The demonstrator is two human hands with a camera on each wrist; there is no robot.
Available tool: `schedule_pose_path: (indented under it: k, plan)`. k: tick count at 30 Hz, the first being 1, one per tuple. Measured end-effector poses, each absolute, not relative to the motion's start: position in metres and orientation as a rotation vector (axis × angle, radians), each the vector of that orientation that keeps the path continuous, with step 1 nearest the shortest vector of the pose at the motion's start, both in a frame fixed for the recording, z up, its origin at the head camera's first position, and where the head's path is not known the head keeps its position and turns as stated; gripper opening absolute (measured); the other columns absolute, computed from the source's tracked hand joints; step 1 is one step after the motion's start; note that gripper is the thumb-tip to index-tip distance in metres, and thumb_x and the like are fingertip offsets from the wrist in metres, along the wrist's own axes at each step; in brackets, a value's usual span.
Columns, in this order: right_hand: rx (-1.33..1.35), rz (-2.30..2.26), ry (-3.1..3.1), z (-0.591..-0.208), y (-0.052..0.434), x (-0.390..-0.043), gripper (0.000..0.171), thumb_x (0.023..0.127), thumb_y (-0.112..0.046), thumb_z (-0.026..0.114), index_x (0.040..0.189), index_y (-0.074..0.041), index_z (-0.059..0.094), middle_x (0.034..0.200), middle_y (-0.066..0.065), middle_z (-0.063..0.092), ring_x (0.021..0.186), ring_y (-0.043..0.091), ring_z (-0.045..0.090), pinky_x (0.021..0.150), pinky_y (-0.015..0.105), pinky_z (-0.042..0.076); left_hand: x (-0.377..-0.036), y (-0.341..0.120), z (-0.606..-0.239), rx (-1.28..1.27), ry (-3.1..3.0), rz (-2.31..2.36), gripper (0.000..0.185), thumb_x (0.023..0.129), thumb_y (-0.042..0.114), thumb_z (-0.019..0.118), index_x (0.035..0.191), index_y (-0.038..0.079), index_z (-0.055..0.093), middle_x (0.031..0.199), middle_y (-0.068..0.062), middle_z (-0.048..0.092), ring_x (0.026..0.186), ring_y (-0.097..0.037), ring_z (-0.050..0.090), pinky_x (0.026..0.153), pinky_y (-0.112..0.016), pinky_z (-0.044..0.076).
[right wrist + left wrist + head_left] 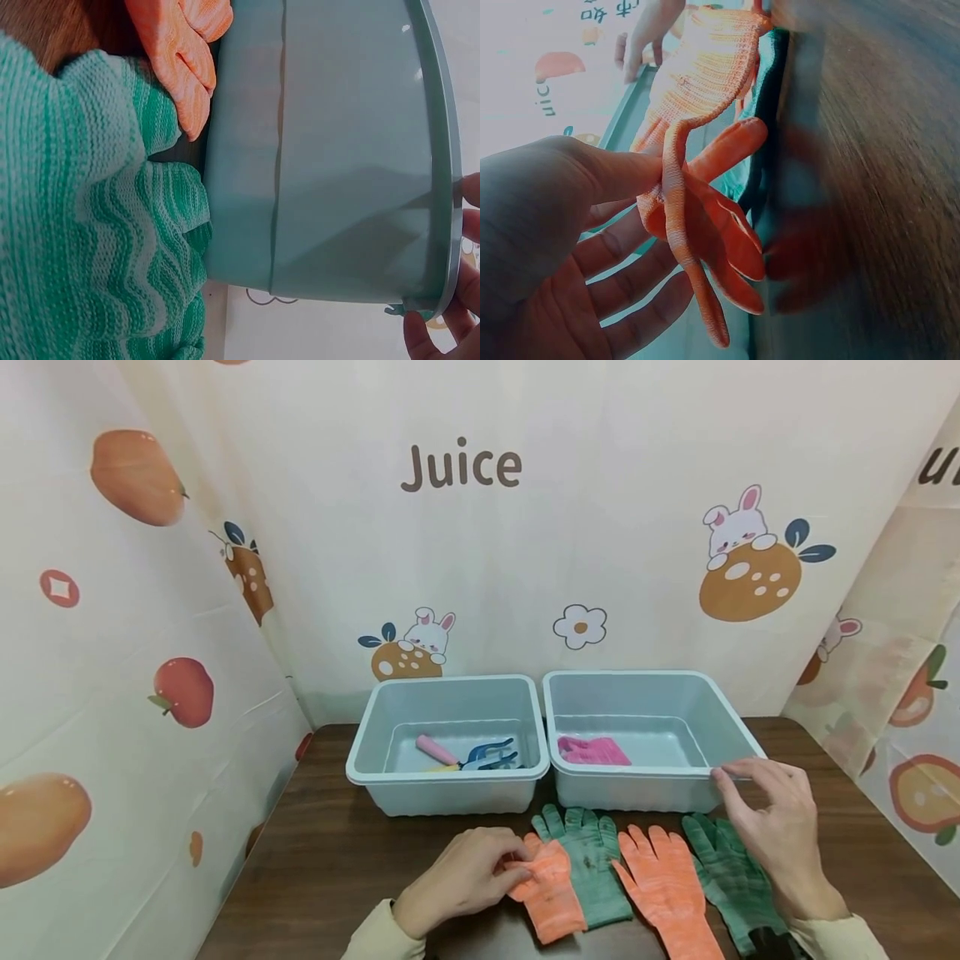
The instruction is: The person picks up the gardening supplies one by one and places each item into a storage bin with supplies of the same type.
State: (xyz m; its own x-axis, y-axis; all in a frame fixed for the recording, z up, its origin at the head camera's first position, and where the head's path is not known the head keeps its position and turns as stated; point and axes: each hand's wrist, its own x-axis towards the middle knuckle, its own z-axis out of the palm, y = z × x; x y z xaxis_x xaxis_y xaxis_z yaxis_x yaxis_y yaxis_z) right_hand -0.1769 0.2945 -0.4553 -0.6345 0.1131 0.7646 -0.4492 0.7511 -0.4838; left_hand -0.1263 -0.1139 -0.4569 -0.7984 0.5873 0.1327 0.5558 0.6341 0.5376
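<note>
**Gloves lined up before two bins, one orange glove in hand**

Cartoon fruit and rabbit cloth walls in a dark wooden table (pixel 315 860). Just beyond the hands stand two pale blue bins side by side. The left bin (pixel 450 777) holds small garden tools (pixel 468 756); the right bin (pixel 645 781) holds a pink glove (pixel 594 750).

The left hand (pixel 461 878) pinches the near orange glove (pixel 551 889) between thumb and fingers, lifting its edge off the table; the wrist view shows its knitted fingers dangling. The right hand (pixel 772 827) rests its fingertips on the right bin's near rim, fingers loosely bent, holding nothing else. Between the hands lie a green glove (pixel 592 868) and a second orange glove (pixel 667 893); another green glove (pixel 731 881) lies under the right wrist.

The step in hand looks like picking up a glove for sorting. The next move likely calls for a firmer hold and a clean lift over the right bin's wall.
</note>
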Motion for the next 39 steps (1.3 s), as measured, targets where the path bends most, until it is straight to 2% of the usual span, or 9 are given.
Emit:
schedule_pose_path:
  k: [10, 18, 25, 30, 36, 39]
  plan:
    - [0.241, 0.856, -2.101, -0.454, 0.294, -0.177, 0.020, 0.080, 0.003, 0.085, 0.100, 0.003, 0.080, 0.099, 0.024, 0.074, 0.111, -0.018, 0.037, 0.099, 0.017, 0.027, -0.127, -0.107, -0.453, 1.030, 2.789, 0.928, 0.009, 0.102, 0.031, 0.074, 0.094, 0.027, 0.073, 0.078, 0.017, 0.056, 0.067, 0.005, 0.044, 0.061, -0.013, 0.037]
    - [0.243, 0.850, -2.101, -0.454, 0.295, -0.178, 0.020, 0.080, 0.003, 0.085, 0.100, 0.003, 0.080, 0.098, 0.024, 0.074, 0.111, -0.018, 0.037, 0.098, 0.018, 0.027, -0.131, -0.105, -0.446, 1.022, 2.799, 0.953, 0.009, 0.103, 0.033, 0.073, 0.105, 0.027, 0.081, 0.090, 0.018, 0.070, 0.072, 0.007, 0.051, 0.066, -0.013, 0.044]
    - [0.230, 0.859, -2.108, -0.455, 0.294, -0.176, 0.020, 0.081, 0.003, 0.085, 0.100, 0.003, 0.080, 0.098, 0.022, 0.074, 0.111, -0.018, 0.037, 0.098, 0.018, 0.027, -0.132, -0.099, -0.436, 1.048, 2.818, 0.960, 0.007, 0.102, 0.033, 0.074, 0.102, 0.028, 0.080, 0.082, 0.020, 0.060, 0.069, 0.005, 0.047, 0.062, -0.012, 0.040]
    - [0.223, 0.868, -2.103, -0.456, 0.294, -0.176, 0.019, 0.081, 0.002, 0.085, 0.099, 0.001, 0.081, 0.097, 0.016, 0.073, 0.110, -0.017, 0.038, 0.098, 0.018, 0.027, -0.133, -0.095, -0.427, 1.051, 2.823, 0.973, 0.007, 0.102, 0.032, 0.074, 0.101, 0.027, 0.080, 0.081, 0.019, 0.060, 0.067, 0.005, 0.046, 0.062, -0.013, 0.040]
    - [0.229, 0.867, -2.096, -0.456, 0.295, -0.177, 0.018, 0.081, 0.002, 0.085, 0.098, 0.000, 0.081, 0.100, -0.004, 0.072, 0.111, -0.017, 0.039, 0.098, 0.018, 0.027, -0.134, -0.094, -0.421, 1.052, 2.815, 1.019, 0.007, 0.102, 0.032, 0.075, 0.103, 0.027, 0.080, 0.083, 0.019, 0.062, 0.069, 0.005, 0.047, 0.064, -0.013, 0.041]
    - [0.221, 0.867, -2.099, -0.456, 0.295, -0.177, 0.018, 0.080, 0.002, 0.085, 0.098, 0.000, 0.081, 0.099, 0.000, 0.073, 0.110, -0.017, 0.039, 0.098, 0.018, 0.027, -0.135, -0.093, -0.419, 1.073, 2.818, 1.037, 0.007, 0.101, 0.032, 0.075, 0.103, 0.027, 0.079, 0.084, 0.019, 0.063, 0.071, 0.006, 0.048, 0.065, -0.012, 0.041]
